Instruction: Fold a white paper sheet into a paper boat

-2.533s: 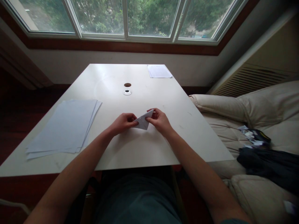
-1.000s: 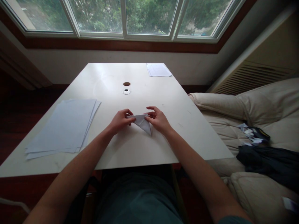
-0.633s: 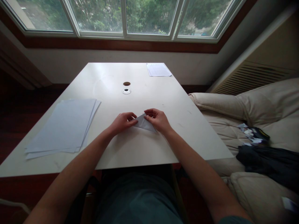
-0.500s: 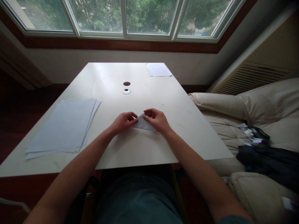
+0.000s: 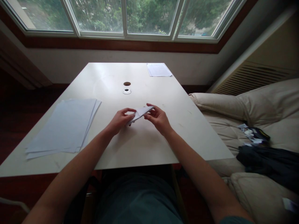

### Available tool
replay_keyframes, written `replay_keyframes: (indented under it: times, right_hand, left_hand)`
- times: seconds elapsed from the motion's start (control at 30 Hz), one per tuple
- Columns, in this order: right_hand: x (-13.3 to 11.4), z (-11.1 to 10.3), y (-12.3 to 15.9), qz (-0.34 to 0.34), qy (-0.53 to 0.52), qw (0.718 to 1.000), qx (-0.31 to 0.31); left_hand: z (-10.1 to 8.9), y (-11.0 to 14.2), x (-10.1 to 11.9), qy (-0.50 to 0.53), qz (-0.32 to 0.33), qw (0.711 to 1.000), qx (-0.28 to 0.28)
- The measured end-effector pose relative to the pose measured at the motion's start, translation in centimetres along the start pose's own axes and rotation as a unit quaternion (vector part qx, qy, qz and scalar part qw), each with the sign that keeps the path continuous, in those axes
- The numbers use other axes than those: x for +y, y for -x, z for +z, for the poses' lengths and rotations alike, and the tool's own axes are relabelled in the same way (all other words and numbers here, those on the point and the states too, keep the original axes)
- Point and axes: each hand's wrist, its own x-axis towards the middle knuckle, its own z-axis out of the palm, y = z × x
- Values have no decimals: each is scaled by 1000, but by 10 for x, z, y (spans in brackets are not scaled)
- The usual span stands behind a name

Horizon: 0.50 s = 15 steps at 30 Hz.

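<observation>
A small folded sheet of white paper [image 5: 140, 112] is held above the table, tilted with its right end higher. My left hand [image 5: 121, 120] is closed on its lower left end, thumb on top and some fingertips showing beneath. At the upper right end my right hand [image 5: 158, 119] pinches the paper, its thumb at the near edge and a finger behind. Both hands are just over the tabletop. The underside of the folded paper is hidden.
The white table [image 5: 149, 149] has a stack of loose white sheets [image 5: 63, 124] at the left and more papers [image 5: 159, 70] at the far right corner. A cable hole [image 5: 127, 84] and a round ring [image 5: 126, 91] lie mid-table. A cream sofa [image 5: 217, 115] stands right.
The folded paper has been lifted and turned so its right end points up and away. My right hand rose slightly with it; my left hand shifted a little left.
</observation>
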Motion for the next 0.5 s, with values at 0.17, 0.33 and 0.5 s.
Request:
replay_keyframes:
  times: [0.17,0.33,0.5]
  right_hand:
    - [2,2,-2,11,30,999,24]
    - [5,0,0,37,85,995,26]
    - [10,3,6,8,149,989,5]
  left_hand:
    - [7,4,3,-144,31,988,-43]
    - [10,5,1,-259,121,956,-66]
    - [11,5,1,-212,109,967,-88]
